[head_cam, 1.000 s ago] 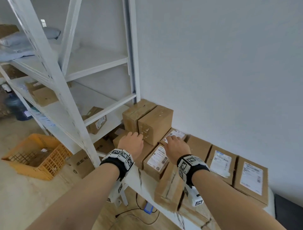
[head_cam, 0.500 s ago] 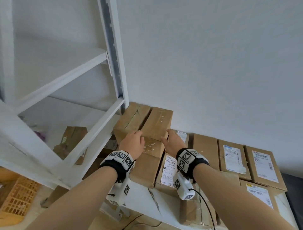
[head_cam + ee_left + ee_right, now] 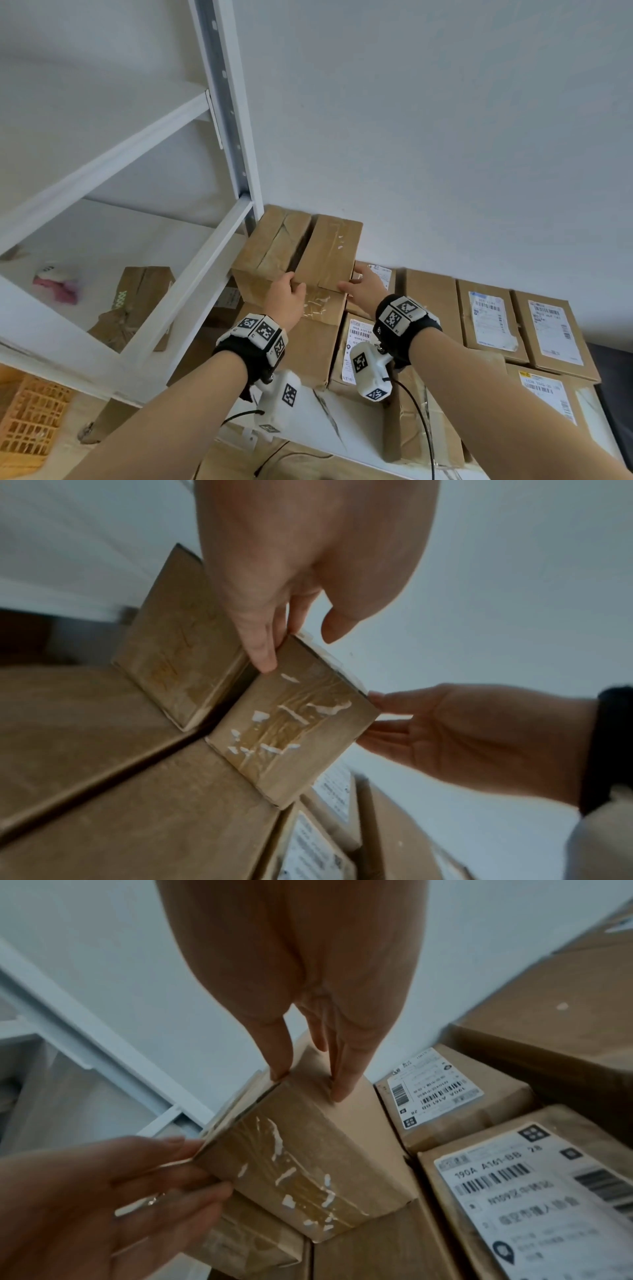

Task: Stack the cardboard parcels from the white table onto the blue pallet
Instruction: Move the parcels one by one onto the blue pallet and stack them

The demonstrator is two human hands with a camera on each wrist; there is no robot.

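The taped parcel stands on other parcels at the counter's back-left. The left hand and right hand press straight fingers against its opposite sides, likely clamping it for lifting.

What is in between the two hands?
The taped cardboard parcel sits between the left hand and right hand, each touching one side; the head view shows it.

Left hand and right hand side by side, arms outstretched, palms inward, fingers straight.
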